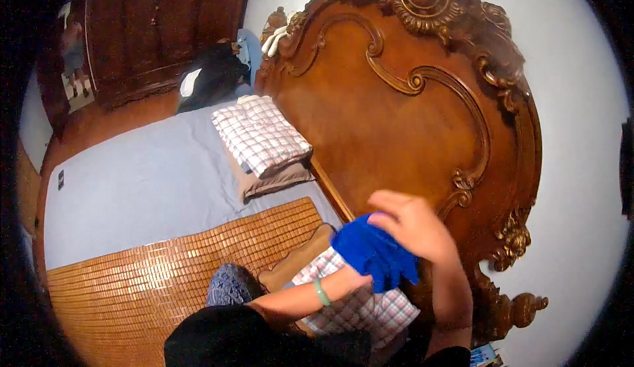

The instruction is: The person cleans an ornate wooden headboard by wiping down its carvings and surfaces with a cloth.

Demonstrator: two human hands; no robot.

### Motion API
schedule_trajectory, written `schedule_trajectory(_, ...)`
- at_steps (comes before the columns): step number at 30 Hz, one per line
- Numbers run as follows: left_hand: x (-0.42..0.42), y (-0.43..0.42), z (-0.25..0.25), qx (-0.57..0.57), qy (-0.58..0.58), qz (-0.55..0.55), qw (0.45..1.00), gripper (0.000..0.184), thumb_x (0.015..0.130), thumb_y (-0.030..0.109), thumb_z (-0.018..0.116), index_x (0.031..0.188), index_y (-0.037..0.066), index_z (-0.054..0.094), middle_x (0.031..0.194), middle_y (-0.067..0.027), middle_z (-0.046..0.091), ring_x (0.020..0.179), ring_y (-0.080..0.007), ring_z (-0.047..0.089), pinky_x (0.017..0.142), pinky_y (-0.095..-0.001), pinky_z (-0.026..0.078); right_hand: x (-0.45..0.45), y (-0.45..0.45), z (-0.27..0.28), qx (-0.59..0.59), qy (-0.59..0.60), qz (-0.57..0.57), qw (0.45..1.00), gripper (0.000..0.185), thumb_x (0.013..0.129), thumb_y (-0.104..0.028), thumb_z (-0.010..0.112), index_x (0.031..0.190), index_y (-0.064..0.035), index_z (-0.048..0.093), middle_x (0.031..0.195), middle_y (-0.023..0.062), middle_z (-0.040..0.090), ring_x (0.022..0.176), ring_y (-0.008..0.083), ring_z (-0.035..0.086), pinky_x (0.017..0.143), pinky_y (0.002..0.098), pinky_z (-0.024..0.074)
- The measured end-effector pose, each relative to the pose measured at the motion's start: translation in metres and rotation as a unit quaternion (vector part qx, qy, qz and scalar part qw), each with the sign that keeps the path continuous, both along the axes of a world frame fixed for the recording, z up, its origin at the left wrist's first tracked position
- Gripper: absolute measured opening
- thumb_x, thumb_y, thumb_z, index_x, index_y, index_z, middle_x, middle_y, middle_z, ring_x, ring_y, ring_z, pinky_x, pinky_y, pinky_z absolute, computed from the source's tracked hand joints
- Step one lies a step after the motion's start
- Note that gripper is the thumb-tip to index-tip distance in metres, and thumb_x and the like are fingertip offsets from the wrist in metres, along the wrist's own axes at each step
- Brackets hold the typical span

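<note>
A bunched blue cloth [373, 248], with finger-like folds along its lower edge, is between my two hands. My left hand [356, 278], with a pale green bangle on its wrist, reaches in from the lower left and is closed on the cloth. Most of its fingers are hidden by the fabric. Over the cloth's upper right side is my right hand [416, 225], slightly blurred, fingers stretched out and thumb apart, close to or touching the blue fabric. Below both hands lies a checked pillow [353, 317] on a brown cushion [294, 261].
A carved wooden headboard [383, 116] rises beside the bed. The bed has a grey-blue sheet [145, 175] and a bamboo mat [158, 281]. Another checked pillow [261, 132] rests on a brown one [271, 183]. Dark clothes [214, 70] are heaped near the wardrobe [155, 36].
</note>
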State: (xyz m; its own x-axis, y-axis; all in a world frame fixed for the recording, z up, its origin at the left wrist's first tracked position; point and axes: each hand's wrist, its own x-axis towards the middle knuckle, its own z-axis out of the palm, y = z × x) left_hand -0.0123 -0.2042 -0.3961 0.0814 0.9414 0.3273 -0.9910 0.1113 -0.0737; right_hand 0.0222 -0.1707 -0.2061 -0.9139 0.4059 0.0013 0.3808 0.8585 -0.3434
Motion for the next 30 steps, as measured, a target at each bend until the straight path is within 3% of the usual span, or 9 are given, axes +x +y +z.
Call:
schedule_trajectory(1, -0.019, 0.001, -0.001, 0.025, 0.285, 0.155, 0.946, 0.03, 0.09, 0.029, 0.051, 0.111, 0.008, 0.054, 0.116, -0.0118, 0.055, 0.104, -0.0265, 0.054, 0.095, -0.0393, 0.042, -0.005, 0.011, 0.006, 0.126, 0.151, -0.019, 0.98, 0.032, 0.082, -0.025, 0.062, 0.102, -0.0002, 0.061, 0.103, 0.0162, 0.063, 0.101, 0.0332, 0.057, 0.089, 0.0381, 0.0436)
schedule_trajectory(3, -0.051, 0.002, 0.002, 0.056, 0.51, 0.368, 0.775, 0.033, 0.086, 0.02, 0.06, 0.115, 0.006, 0.055, 0.12, -0.0107, 0.054, 0.109, -0.0236, 0.052, 0.097, -0.0379, 0.04, -0.018, 0.03, 0.045, 0.251, 0.28, -0.117, 0.919, 0.028, 0.081, -0.018, 0.063, 0.104, -0.0019, 0.061, 0.102, 0.0153, 0.061, 0.098, 0.0317, 0.056, 0.09, 0.0372, 0.0423)
schedule_trajectory(8, -0.123, -0.006, -0.062, -0.075, 0.609, 0.22, 0.758, 0.039, 0.084, 0.023, 0.06, 0.118, 0.004, 0.055, 0.118, -0.0066, 0.056, 0.105, -0.0176, 0.05, 0.093, -0.0358, 0.04, -0.041, 0.165, 0.15, 0.661, 0.253, -0.121, 0.696, 0.035, 0.086, -0.014, 0.054, 0.119, -0.0023, 0.054, 0.123, 0.0141, 0.052, 0.116, 0.0292, 0.046, 0.102, 0.0388, 0.0323)
schedule_trajectory(11, -0.175, 0.016, -0.069, -0.009, 0.605, 0.339, 0.72, 0.035, 0.086, 0.023, 0.059, 0.115, 0.004, 0.054, 0.113, -0.0046, 0.056, 0.101, -0.0168, 0.048, 0.091, -0.0351, 0.041, -0.063, 0.24, 0.213, 0.699, 0.288, -0.146, 0.638, 0.037, 0.093, -0.021, 0.047, 0.124, -0.0003, 0.05, 0.126, 0.0178, 0.05, 0.119, 0.0321, 0.045, 0.101, 0.0407, 0.034)
schedule_trajectory(14, -0.224, -0.016, -0.033, -0.046, 0.472, 0.405, 0.782, 0.032, 0.088, 0.021, 0.059, 0.115, 0.004, 0.052, 0.111, -0.0043, 0.055, 0.099, -0.0177, 0.048, 0.091, -0.0353, 0.041, -0.088, 0.251, 0.258, 0.741, 0.245, -0.267, 0.566, 0.075, 0.084, -0.059, 0.048, 0.124, 0.0045, 0.046, 0.111, 0.0227, 0.055, 0.097, 0.035, 0.055, 0.088, 0.0481, 0.0444)
schedule_trajectory(15, -0.239, -0.018, -0.037, -0.05, 0.5, 0.366, 0.783, 0.031, 0.087, 0.02, 0.059, 0.112, 0.003, 0.052, 0.105, -0.0033, 0.055, 0.094, -0.0149, 0.048, 0.086, -0.0324, 0.041, -0.082, 0.257, 0.266, 0.759, 0.211, -0.237, 0.568, 0.075, 0.087, -0.057, 0.046, 0.119, 0.0099, 0.049, 0.102, 0.0218, 0.06, 0.093, 0.0334, 0.057, 0.085, 0.0437, 0.047)
schedule_trajectory(16, -0.254, -0.019, -0.036, -0.055, 0.527, 0.325, 0.783, 0.029, 0.087, 0.019, 0.059, 0.109, 0.002, 0.052, 0.1, -0.0022, 0.055, 0.09, -0.0121, 0.047, 0.081, -0.0294, 0.042, -0.079, 0.273, 0.274, 0.689, 0.122, -0.373, 0.609, 0.084, 0.085, -0.07, 0.025, 0.122, 0.0003, 0.052, 0.086, 0.0177, 0.064, 0.059, 0.0301, 0.055, 0.053, 0.0416, 0.0475)
schedule_trajectory(22, -0.343, 0.021, 0.105, -0.28, 0.34, 0.464, 0.769, 0.039, 0.091, 0.015, 0.05, 0.127, -0.001, 0.045, 0.122, -0.0082, 0.052, 0.114, -0.0153, 0.045, 0.097, -0.0304, 0.038, -0.129, 0.23, 0.326, 0.437, -0.067, -0.47, 0.764, 0.069, 0.086, -0.065, 0.033, 0.096, -0.0047, 0.065, 0.09, 0.0192, 0.065, 0.079, 0.0338, 0.061, 0.072, 0.0443, 0.0484)
schedule_trajectory(30, -0.365, 0.094, 0.136, -0.24, 0.349, 0.48, 0.768, 0.038, 0.093, 0.013, 0.046, 0.128, 0.001, 0.043, 0.122, -0.0094, 0.05, 0.113, -0.0175, 0.045, 0.098, -0.0309, 0.037, -0.13, 0.215, 0.308, 0.503, -0.025, -0.485, 0.715, 0.066, 0.086, -0.063, 0.035, 0.1, -0.0055, 0.064, 0.086, 0.0173, 0.064, 0.077, 0.0352, 0.061, 0.069, 0.0459, 0.0469)
